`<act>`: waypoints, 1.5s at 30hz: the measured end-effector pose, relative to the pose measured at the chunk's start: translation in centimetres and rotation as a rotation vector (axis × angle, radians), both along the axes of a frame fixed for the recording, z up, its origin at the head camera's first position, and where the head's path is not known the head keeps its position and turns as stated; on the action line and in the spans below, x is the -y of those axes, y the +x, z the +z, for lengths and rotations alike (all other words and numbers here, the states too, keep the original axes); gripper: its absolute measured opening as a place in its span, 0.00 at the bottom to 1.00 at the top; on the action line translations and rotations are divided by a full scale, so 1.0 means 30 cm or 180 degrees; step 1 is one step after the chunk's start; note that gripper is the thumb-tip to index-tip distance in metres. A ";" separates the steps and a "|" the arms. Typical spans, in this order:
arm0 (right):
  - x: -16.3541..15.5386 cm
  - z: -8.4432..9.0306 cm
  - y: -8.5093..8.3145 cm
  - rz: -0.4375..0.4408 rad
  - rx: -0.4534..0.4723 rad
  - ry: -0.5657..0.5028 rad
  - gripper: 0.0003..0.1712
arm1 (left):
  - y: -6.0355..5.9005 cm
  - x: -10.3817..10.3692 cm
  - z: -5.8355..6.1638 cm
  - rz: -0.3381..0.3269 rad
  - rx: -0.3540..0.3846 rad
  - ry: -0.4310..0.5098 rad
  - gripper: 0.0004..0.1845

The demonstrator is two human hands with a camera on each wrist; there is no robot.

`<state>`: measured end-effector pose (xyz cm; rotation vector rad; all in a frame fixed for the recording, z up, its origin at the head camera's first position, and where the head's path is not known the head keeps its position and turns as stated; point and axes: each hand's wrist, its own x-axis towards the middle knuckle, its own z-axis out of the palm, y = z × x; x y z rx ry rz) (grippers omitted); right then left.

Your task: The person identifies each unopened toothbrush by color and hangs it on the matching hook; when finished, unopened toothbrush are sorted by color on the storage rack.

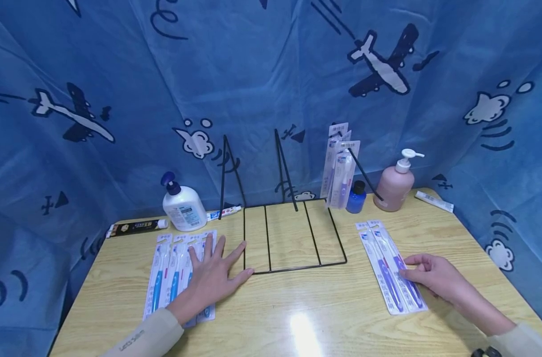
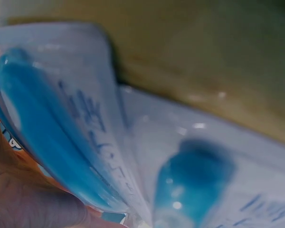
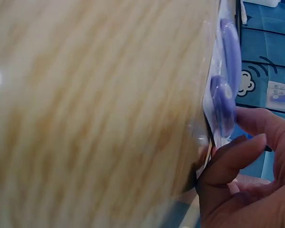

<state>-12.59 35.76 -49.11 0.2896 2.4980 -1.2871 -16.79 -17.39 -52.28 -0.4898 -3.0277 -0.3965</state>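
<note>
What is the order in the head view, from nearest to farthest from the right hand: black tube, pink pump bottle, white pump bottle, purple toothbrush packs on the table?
1. Purple toothbrush packs: touching the right hand.
2. Pink pump bottle: behind the packs.
3. White pump bottle: across, left of the wire rack.
4. Black tube: left of the white pump bottle.

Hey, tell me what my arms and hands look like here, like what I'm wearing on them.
Your left hand and right hand are bare, without gloves. Both sleeves are pale and greyish; the left sleeve carries dark lettering, and the right sleeve is partly cut off.
</note>
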 end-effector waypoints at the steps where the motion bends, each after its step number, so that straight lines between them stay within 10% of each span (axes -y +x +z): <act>1: -0.002 0.002 -0.001 0.0006 0.0007 0.0084 0.34 | -0.002 0.001 -0.004 -0.0001 0.0005 0.0009 0.43; 14: -0.077 0.031 0.028 0.0058 0.0003 0.0511 0.33 | -0.005 0.005 -0.009 -0.0068 -0.0142 0.0082 0.43; 26: -0.173 -0.003 0.067 0.0110 0.0524 -0.1332 0.45 | 0.000 0.004 -0.008 -0.0054 -0.0141 0.0089 0.42; 32: -0.119 0.012 0.086 0.0154 0.0119 -0.1482 0.28 | 0.001 -0.001 -0.001 -0.0026 -0.0078 0.0039 0.43; 45: 0.061 0.123 0.101 0.0938 -0.1456 -0.2934 0.37 | 0.008 -0.005 0.006 0.0000 -0.0031 -0.0030 0.42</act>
